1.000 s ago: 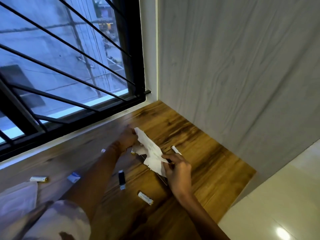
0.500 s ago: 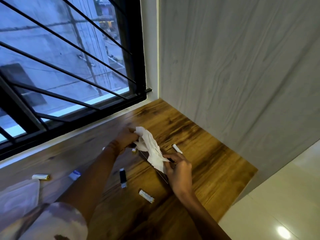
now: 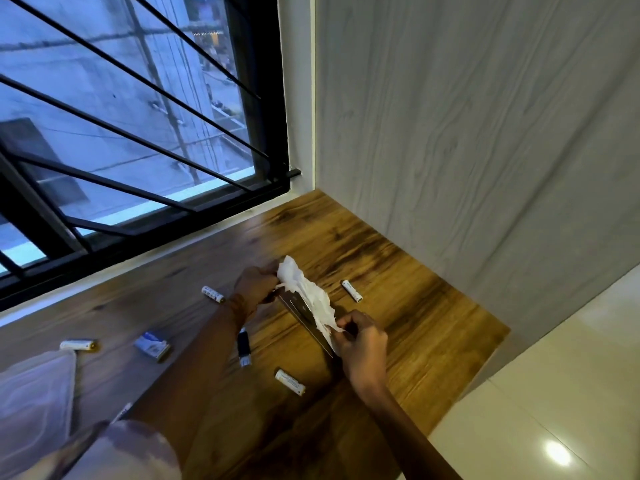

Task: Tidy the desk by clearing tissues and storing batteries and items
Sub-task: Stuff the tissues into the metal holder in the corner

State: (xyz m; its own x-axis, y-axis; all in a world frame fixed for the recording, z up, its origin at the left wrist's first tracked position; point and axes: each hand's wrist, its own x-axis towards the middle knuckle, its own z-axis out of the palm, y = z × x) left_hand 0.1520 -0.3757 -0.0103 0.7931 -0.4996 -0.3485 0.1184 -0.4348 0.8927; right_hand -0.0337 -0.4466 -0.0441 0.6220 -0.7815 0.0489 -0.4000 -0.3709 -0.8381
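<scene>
Clearly the tissue (image 3: 308, 301) is light, limp and tear-prone; it hangs just above the bench (image 3: 398, 306), pinched at its far end by the left hand (image 3: 256, 285) and near end by the right hand (image 3: 362, 344).

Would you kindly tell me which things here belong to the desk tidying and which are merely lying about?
Job: tissue held by left hand and right hand; batteries; USB stick; small blue box.
Lying about: cloth at the left edge.
</scene>
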